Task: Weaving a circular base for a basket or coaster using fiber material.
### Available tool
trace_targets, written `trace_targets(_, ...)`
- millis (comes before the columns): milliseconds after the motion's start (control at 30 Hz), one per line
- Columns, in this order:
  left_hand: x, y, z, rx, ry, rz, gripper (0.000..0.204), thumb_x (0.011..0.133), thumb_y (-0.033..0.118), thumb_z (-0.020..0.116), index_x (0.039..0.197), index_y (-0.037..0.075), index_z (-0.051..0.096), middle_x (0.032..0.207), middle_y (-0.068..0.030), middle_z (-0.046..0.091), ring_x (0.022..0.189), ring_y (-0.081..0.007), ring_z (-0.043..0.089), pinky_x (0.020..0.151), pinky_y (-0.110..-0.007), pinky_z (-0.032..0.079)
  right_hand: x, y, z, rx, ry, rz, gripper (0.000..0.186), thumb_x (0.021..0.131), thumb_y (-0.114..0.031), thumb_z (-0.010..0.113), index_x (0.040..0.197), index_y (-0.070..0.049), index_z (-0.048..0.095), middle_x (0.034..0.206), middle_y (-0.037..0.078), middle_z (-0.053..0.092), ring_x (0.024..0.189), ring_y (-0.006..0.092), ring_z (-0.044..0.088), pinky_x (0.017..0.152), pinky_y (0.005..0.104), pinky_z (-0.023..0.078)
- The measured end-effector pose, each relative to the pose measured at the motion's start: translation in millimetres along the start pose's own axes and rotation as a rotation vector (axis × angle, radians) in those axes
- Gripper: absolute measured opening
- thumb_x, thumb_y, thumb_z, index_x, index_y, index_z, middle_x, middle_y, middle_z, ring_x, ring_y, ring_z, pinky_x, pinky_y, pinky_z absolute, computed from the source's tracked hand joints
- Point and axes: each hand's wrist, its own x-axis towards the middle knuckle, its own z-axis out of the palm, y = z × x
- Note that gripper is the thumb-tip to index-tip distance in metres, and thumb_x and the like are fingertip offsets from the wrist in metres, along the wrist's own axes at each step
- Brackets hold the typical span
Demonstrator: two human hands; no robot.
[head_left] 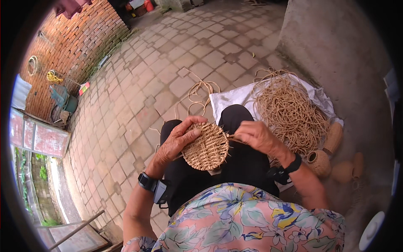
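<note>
Over my lap is a round woven piece (206, 149) of tan plaited cord, with short ends sticking out along its rim. My left hand (184, 133) grips its upper left edge, thumb on top and fingers around the rim. At the right edge my right hand (255, 136) is closed, pinching a strand of cord (231, 137) that runs out from the woven piece. Loose cord (202, 90) loops across the paving beyond my knees. To the right, a large tangled heap of tan cord (291, 113) lies on a white sheet (228, 101).
Beside the heap are a cylindrical tan roll (333, 137) and a round woven pot (318, 163). Farther right stand more tan woven pieces (342, 172). A concrete wall (336, 50) rises on the right, a brick wall (88, 46) at the far left. A white round object (372, 231) is at lower right.
</note>
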Motion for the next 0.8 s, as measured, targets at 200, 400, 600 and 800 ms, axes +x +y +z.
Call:
trace_targets(200,-3,7,3,-0.019,-0.043,-0.019,0.039,0.100,0.025,0.057,0.135,0.009,0.048,0.121,-0.0036,0.060,0.112,-0.0127,0.057,0.099,-0.029,0.045,-126,190,-127,-0.805,0.299,0.950,0.018,0.091,-0.014,0.056,0.085,-0.001,0.067,0.074,0.012,0.063,0.065,0.0269,0.058,0.063,0.0371,0.048)
trace_targets(400,-3,5,-2,0.063,-0.019,-0.004,0.038,0.102,0.026,0.054,0.134,0.009,0.049,0.122,-0.0045,0.059,0.113,-0.0132,0.056,0.099,-0.029,0.044,-45,83,-55,-0.366,0.647,0.216,0.015,0.086,-0.012,0.066,0.095,0.000,0.067,0.086,0.013,0.065,0.079,0.0259,0.064,0.073,0.0341,0.051)
trace_targets(600,-4,5,12,0.929,0.354,0.433,0.029,0.089,0.022,0.066,0.116,0.012,0.064,0.109,-0.0086,0.059,0.109,-0.0282,0.054,0.096,-0.039,0.042,-10,-3,29,0.022,0.301,-0.122,0.017,0.088,-0.016,0.070,0.094,0.000,0.067,0.085,0.009,0.066,0.077,0.0185,0.064,0.070,0.0301,0.050)
trace_targets(800,-11,18,51,1.297,0.221,0.641,0.021,0.075,0.018,0.075,0.095,0.014,0.072,0.086,-0.0027,0.058,0.084,-0.0236,0.051,0.074,-0.036,0.034,-19,-10,3,0.276,0.171,0.176,0.015,0.092,-0.014,0.068,0.091,0.001,0.066,0.072,-0.003,0.061,0.070,0.0026,0.051,0.061,0.0205,0.042)
